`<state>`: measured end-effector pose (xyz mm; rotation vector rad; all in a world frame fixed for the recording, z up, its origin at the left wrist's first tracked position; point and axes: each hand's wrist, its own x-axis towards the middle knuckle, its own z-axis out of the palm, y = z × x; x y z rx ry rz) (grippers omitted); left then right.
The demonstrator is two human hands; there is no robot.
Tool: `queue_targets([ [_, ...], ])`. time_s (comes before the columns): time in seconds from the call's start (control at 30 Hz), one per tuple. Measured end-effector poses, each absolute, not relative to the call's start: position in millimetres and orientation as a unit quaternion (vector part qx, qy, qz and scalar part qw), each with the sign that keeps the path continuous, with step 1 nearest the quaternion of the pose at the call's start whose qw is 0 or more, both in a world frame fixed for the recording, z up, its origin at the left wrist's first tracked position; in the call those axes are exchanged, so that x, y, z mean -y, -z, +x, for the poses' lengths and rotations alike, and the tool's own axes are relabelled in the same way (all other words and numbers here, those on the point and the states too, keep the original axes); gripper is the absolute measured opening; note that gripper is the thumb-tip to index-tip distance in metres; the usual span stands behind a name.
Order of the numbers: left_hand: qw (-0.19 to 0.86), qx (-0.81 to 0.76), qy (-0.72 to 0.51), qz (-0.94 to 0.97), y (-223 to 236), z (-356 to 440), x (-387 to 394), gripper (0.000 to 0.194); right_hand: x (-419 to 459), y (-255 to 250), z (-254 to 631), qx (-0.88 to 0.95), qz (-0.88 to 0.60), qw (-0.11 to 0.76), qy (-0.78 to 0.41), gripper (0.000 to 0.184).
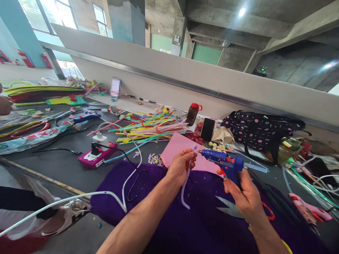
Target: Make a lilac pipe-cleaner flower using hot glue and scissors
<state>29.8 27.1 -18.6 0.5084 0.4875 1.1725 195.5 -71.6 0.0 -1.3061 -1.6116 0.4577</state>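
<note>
A lilac pipe cleaner [182, 193] is held at the middle of the scene by the left hand [181, 165], whose thumb and fingertips are pinched together on it. Its top is curled into a small bud, and its lower length is left hanging over a purple cloth [203, 222]. A blue glue gun [222, 161] is gripped by the handle in the right hand [245, 194], with the fingers curled around it. The nozzle is pointed left toward the bud; whether the two are touching cannot be made out for certain.

A pink sheet [169, 150] is laid just beyond the hands. Scissors [231, 211] are placed on the cloth near the right hand, by which they are partly covered, with the blades turned left. Short lilac and yellow pieces [153, 159] are scattered left of the sheet, and a pile of coloured pipe cleaners [156, 130] is heaped farther off.

On the far side, a dark bottle [192, 116] with a red lid and a phone [207, 129] are seen, with a spotted bag [262, 130] to their right. On the left, a white plug [101, 141] is fitted into a magenta power strip [88, 159]. At the far left edge, a co-worker's hand [5, 105] is partly shown.
</note>
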Motion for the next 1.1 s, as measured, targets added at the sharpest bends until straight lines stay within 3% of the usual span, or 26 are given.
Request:
queue_targets([
  [0.2,0.772,-0.224,-0.542,0.246,19.5,30.3,-26.9,0.009,71.3,-0.4,196.3,0.677,-0.532,0.479,-0.17,0.024],
  [0.4,0.768,-0.232,-0.544,0.248,18.3,30.4,-25.7,0.009,72.1,-3.9,200.8,0.706,-0.548,0.417,-0.165,0.02],
  [0.57,0.764,-0.243,-0.547,0.241,16.1,30.2,-24.3,0.012,69.8,0.2,198.2,0.691,-0.544,0.451,-0.151,0.02],
  [1.1,0.753,-0.251,-0.556,0.248,16.0,30.9,-22.7,0.018,66.3,0.3,199.4,0.703,-0.548,0.438,-0.118,0.02],
])
